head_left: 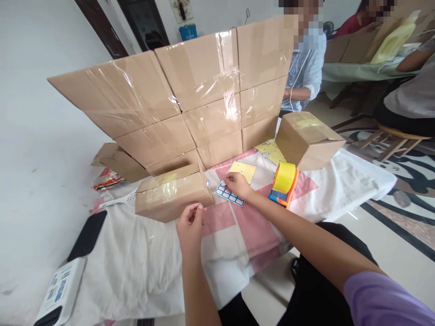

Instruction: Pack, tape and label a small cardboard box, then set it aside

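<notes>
My right hand [238, 184] pinches at the upper edge of a small sheet of blue-bordered white labels [229, 195] lying on the pink and white cloth [238, 226]. My left hand [190, 222] is closed in a pinch just in front of a taped cardboard box [170, 194]; what its fingertips hold is too small to make out. A yellow tape dispenser [283, 183] with an orange and blue frame stands to the right of my right hand.
A wall of taped cardboard boxes [190, 95] stands behind. Another sealed box [307, 138] sits at the right. A black phone [87, 235] and a white card [61, 290] lie at the left. A seated person [306, 68] is beyond the boxes, others at the far right.
</notes>
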`<act>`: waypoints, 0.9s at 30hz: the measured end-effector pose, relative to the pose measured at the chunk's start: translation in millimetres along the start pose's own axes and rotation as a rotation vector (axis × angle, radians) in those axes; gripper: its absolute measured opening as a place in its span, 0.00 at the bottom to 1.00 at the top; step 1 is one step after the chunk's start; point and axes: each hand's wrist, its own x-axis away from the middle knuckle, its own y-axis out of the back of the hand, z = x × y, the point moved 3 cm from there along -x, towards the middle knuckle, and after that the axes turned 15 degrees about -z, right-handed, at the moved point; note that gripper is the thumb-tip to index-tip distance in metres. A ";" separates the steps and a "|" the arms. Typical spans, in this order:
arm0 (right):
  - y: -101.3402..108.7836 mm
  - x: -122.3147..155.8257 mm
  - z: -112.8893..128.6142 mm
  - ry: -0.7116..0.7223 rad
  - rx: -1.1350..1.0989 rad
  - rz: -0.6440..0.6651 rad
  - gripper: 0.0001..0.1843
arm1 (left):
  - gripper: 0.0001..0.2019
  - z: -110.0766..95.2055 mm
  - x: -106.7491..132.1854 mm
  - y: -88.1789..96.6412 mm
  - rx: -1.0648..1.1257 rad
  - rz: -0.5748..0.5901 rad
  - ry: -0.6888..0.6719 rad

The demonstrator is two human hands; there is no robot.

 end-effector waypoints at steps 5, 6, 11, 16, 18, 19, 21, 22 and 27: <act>31.0 -15.3 -14.5 -0.132 0.237 -0.115 0.16 | 0.16 -5.2 0.7 2.6 -0.018 -0.018 -0.015; 35.1 -16.5 -16.3 -0.148 0.294 -0.126 0.15 | 0.16 -6.1 0.8 3.1 -0.020 -0.023 -0.014; 34.6 -17.6 -22.8 -0.207 0.488 -0.075 0.14 | 0.16 -6.0 -0.1 5.0 -0.023 -0.043 -0.005; 38.4 -16.5 -21.7 -0.188 0.531 -0.094 0.24 | 0.14 -8.6 -2.2 18.5 -0.025 -0.139 -0.010; 41.3 -13.0 -12.2 -0.105 0.468 -0.127 0.22 | 0.12 -12.1 -5.6 35.7 -0.041 -0.361 -0.095; 40.7 -10.2 -4.1 -0.022 0.397 -0.130 0.22 | 0.12 -12.9 -7.6 46.0 -0.055 -0.508 -0.140; 32.8 -1.9 17.3 0.186 0.192 -0.053 0.28 | 0.17 -9.4 -13.0 63.0 -0.068 -0.751 -0.163; 25.3 3.2 28.7 0.285 0.083 0.039 0.37 | 0.22 -4.5 -17.4 67.4 -0.049 -0.797 -0.137; -17.9 20.0 61.1 0.364 -0.246 0.363 0.74 | 0.24 26.9 -42.7 59.6 0.139 -0.618 -0.053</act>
